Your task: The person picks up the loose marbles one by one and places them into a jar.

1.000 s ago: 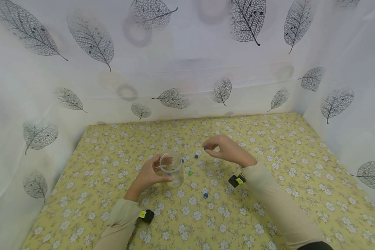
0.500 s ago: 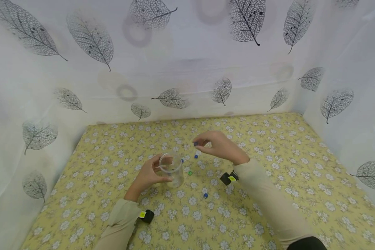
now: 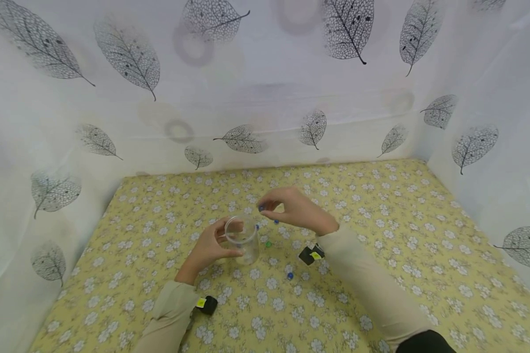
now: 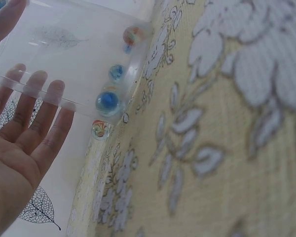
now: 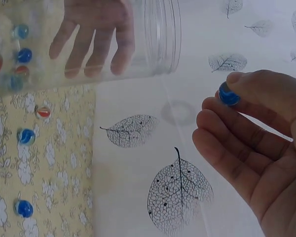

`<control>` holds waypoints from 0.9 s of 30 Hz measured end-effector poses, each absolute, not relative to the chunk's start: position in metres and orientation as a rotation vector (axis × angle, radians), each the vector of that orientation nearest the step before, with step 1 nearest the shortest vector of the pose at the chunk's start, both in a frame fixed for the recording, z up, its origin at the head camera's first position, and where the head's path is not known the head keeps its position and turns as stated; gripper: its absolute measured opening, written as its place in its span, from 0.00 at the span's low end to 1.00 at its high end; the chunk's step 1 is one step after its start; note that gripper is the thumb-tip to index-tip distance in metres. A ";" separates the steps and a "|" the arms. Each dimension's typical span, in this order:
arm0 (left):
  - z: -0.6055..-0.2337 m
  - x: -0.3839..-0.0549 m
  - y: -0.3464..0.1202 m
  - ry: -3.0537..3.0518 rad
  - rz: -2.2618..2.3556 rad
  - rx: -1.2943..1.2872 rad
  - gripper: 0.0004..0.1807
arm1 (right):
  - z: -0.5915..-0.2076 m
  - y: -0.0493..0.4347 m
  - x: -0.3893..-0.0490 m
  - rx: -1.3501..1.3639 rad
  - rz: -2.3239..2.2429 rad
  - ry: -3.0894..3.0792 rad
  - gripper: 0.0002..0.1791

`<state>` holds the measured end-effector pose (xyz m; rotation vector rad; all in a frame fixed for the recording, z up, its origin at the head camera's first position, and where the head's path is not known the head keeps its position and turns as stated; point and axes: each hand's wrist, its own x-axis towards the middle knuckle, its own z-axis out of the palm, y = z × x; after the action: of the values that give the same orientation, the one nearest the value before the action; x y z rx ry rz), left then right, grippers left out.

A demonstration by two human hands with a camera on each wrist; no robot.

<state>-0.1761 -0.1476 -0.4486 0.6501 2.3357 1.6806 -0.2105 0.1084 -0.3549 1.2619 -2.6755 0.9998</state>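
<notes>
A clear jar [image 3: 247,250] stands upright on the cloth, its mouth upward. My left hand [image 3: 209,247] holds it from the side, the thumb on the near wall and the fingers around the far one. Just above and to the right of the rim, my right hand [image 3: 291,211] pinches a blue marble [image 5: 229,94] between thumb and index finger; its other fingers are loosely bent. Several marbles, such as a large blue one [image 4: 107,101], show through the wall near the jar's base. Right beside the base sits a red-and-white marble [image 5: 43,112].
On the yellow flowered cloth [image 3: 335,314] right of the jar lie a green marble [image 3: 268,244] and a blue marble nearer me [image 3: 290,276]. Another blue marble [image 3: 276,221] lies under the right hand. White leaf-print sheeting [image 3: 265,98] encloses the back and sides.
My right hand has moved left with the blue marble, from well right of the jar to close beside its rim. The left hand and the jar have stayed in place.
</notes>
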 end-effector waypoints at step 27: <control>-0.446 -0.175 -0.147 2.346 1.660 0.640 0.40 | -0.360 0.089 -0.211 1.438 0.968 -2.647 0.11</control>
<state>-0.1752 -0.1473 -0.4455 0.6404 2.3460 1.6599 -0.2107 0.0891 -0.3604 1.4379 -2.6468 0.9684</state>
